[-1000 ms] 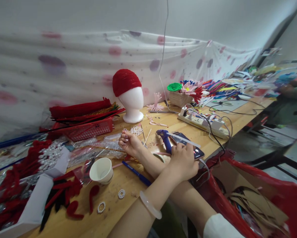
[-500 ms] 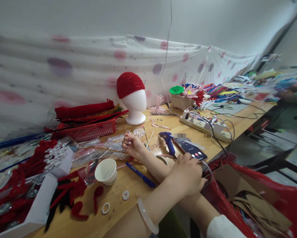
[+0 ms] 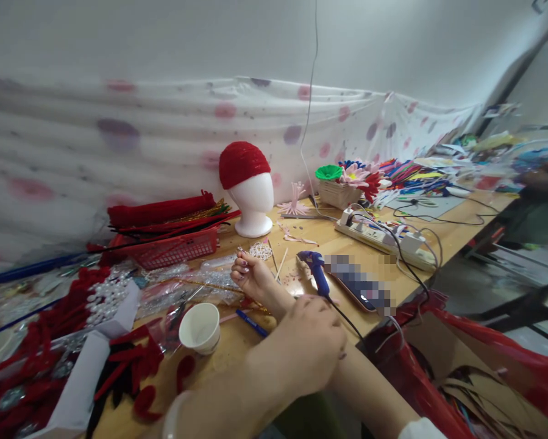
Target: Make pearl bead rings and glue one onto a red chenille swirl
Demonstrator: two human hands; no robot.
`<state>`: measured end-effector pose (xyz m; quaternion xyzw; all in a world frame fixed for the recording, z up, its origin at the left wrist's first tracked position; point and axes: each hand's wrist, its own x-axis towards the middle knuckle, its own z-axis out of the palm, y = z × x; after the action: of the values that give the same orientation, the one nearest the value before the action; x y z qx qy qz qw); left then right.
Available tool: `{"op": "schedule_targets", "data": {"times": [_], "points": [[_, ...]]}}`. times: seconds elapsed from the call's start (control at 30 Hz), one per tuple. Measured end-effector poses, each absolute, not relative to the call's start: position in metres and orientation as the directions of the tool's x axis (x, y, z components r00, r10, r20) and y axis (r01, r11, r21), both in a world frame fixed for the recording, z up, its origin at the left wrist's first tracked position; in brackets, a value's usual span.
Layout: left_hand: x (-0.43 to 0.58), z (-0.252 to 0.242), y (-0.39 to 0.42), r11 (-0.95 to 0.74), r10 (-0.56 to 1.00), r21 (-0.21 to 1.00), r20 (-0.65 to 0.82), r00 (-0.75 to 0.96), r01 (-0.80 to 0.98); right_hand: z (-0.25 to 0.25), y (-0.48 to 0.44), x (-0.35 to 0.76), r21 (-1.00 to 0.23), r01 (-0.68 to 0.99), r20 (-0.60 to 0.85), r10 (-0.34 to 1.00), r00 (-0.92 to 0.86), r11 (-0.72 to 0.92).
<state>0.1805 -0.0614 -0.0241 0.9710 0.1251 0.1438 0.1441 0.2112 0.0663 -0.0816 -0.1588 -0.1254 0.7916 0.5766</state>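
My left hand (image 3: 317, 329) crosses over my right forearm, blurred by motion, so its finger state is unclear. Beyond it, a phone (image 3: 358, 286) lies on the table, partly pixelated. A blue hot glue gun (image 3: 317, 271) rests between that phone and my right arm. My right hand (image 3: 252, 275) is closed in a pinch, with a tiny shiny thing at the fingertips that is too small to name. White beads (image 3: 259, 250) lie just behind those fingers. A paper cup (image 3: 200, 329) and a blue pen (image 3: 252, 323) are nearest on the left.
A foam mannequin head (image 3: 253, 207) wearing a red cap stands at the back, beside a red basket (image 3: 177, 252) of pipe cleaners. White boxes (image 3: 79, 390) hold red pieces and pearls at left. A power strip (image 3: 383, 241) with cables lies right, above a red bag (image 3: 497, 360).
My left hand has drawn back from the phone, moving left over my right forearm. My right hand keeps its pinch. The phone's lit call screen has mostly gone dark. The view has shifted slightly.
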Motion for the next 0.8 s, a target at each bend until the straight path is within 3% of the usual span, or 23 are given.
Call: {"op": "schedule_targets", "data": {"times": [0.03, 0.17, 0.33, 0.4, 0.53, 0.8], "points": [[0.163, -0.018, -0.056, -0.881, 0.353, 0.407, 0.224, 0.909, 0.242, -0.083, 0.067, 0.212, -0.384, -0.872, -0.110, 0.953, -0.284, -0.304], [0.100, 0.002, -0.025, -0.753, 0.587, 0.500, 0.215, 0.780, 0.429, -0.086, 0.071, 0.211, -0.398, -0.863, -0.127, 0.950, -0.285, -0.311], [0.056, -0.006, 0.013, -0.492, 0.864, 0.626, 0.266, 0.427, 0.605, -0.079, 0.062, 0.206, -0.402, -0.871, -0.102, 0.960, -0.262, -0.281], [0.051, -0.017, 0.024, -0.412, 0.902, 0.696, 0.220, 0.372, 0.587, -0.073, 0.056, 0.204, -0.401, -0.876, -0.086, 0.963, -0.255, -0.267], [0.055, -0.034, 0.038, -0.354, 0.875, 0.802, 0.102, 0.473, 0.481, -0.064, 0.049, 0.202, -0.396, -0.888, -0.060, 0.972, -0.228, -0.233], [0.064, -0.034, 0.044, -0.365, 0.888, 0.781, 0.128, 0.442, 0.506, -0.061, 0.052, 0.202, -0.335, -0.924, -0.113, 0.981, -0.155, -0.185]]}}
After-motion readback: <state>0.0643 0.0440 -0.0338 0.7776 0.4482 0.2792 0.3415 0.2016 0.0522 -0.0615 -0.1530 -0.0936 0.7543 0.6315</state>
